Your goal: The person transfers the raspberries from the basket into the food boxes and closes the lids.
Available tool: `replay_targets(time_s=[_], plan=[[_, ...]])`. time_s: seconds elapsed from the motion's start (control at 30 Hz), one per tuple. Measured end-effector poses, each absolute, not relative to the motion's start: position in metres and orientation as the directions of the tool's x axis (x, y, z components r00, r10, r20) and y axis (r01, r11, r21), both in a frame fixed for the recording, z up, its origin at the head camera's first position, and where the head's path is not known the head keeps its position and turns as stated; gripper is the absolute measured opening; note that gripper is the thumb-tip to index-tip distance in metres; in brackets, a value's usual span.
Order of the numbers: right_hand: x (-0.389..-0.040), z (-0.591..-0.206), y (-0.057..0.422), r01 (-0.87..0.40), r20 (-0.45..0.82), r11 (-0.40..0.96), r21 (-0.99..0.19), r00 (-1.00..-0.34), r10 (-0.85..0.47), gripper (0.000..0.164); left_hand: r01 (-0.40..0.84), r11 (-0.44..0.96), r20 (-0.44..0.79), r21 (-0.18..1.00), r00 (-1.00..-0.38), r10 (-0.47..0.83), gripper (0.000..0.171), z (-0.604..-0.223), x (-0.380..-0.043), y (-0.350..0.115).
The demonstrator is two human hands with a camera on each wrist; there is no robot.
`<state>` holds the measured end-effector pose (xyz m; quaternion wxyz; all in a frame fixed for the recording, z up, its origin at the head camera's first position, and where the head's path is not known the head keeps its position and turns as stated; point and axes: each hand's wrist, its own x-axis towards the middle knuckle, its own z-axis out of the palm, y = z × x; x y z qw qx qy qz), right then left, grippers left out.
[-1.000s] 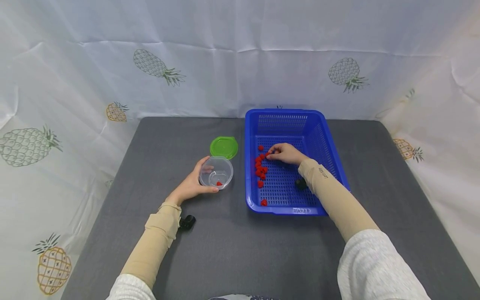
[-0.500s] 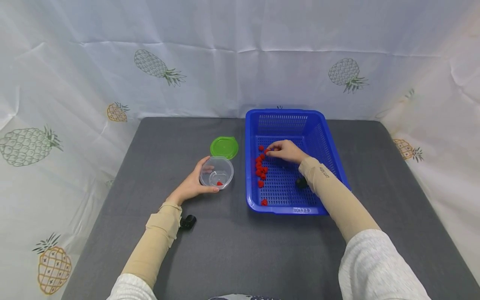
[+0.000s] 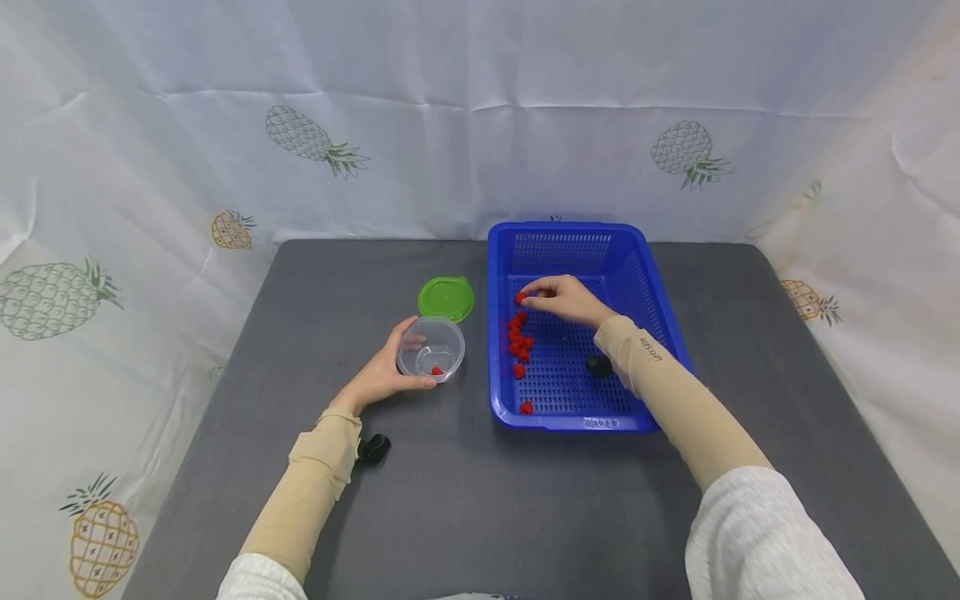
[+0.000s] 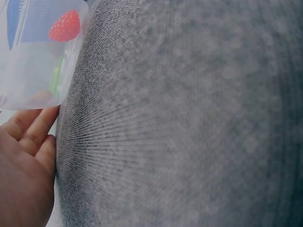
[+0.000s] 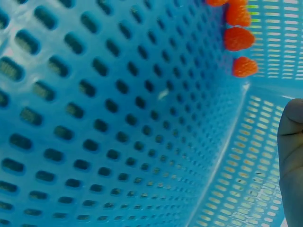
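Note:
In the head view, my left hand [image 3: 378, 377] grips a clear round plastic tub [image 3: 429, 337] from its left side, thumb at the near edge and fingers at the far edge. One raspberry [image 4: 65, 26] lies in the tub. My right hand [image 3: 564, 298] reaches into a blue basket [image 3: 573, 422] and pinches at a raspberry [image 3: 521, 297] by its left wall. Its fingertips partly cover the fruit. Several more raspberries [image 3: 519, 343] lie along that wall. The right wrist view shows only the thumb [image 5: 293, 142] at its edge, with other raspberries [image 5: 239, 39] beyond.
A green lid [image 3: 446, 299] lies on the grey table [image 3: 450, 500] behind the tub. Dark wrist-camera pieces [image 3: 373, 449] show beneath both forearms. A white pineapple-print curtain [image 3: 420, 167] surrounds the table at the back and sides.
My right hand has shifted slightly left and away from me, from one raspberry to the farthest one by the wall. The left hand still holds the tub in place.

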<state>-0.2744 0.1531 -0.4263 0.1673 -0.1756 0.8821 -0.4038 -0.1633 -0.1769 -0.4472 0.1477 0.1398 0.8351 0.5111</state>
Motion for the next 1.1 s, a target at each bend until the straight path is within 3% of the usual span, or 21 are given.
replay_targets(time_s=[0.4,0.7,1.1], plan=[[-0.268,-0.412,0.153,-0.111,-0.118,0.511,-0.853,-0.911,-0.396,0.034,0.093,0.433,-0.092,0.897,-0.917,0.389,0.104,-0.449,-0.162,-0.177],[-0.266,-0.405,0.146,-0.159,-0.011,0.397,-0.904,-0.919,-0.394,0.035,0.096,0.440,-0.094,0.893,-0.916,0.391,0.104,-0.449,-0.162,-0.176],[-0.244,-0.375,0.127,-0.178,0.039,0.288,-0.941,-0.902,-0.431,0.029,0.096,0.433,-0.087,0.896,-0.919,0.384,0.104,-0.448,-0.164,-0.175]])
